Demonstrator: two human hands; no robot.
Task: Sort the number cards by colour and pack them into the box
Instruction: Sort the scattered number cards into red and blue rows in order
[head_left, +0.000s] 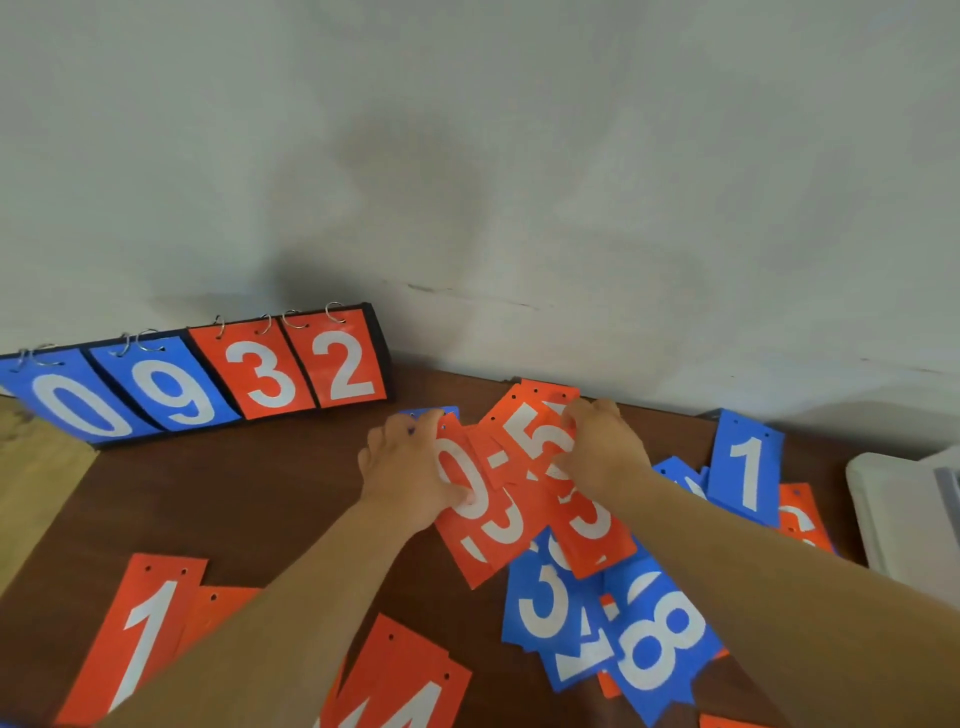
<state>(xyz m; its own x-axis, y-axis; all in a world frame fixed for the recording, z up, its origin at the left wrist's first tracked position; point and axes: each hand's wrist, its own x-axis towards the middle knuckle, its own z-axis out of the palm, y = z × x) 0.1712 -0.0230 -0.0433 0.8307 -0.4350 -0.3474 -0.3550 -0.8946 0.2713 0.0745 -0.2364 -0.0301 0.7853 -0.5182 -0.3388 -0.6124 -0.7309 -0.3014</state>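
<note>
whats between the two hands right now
Head view: overlapping orange number cards showing 0, a dash and 5 fill the gap between the left hand and right hand.

A pale grey-white plastered wall (519, 156) fills the view from 9 through 12 to 3 o'clock, with a dim smudge near its middle and a hairline crack low down. Below lies a dark reddish-brown wooden table (234, 493); at 9 o'clock a lighter, yellowish wood surface (31, 467) adjoins it. The light is soft, the shadows faint

One red card (410, 675) runs off the bottom edge.
</note>
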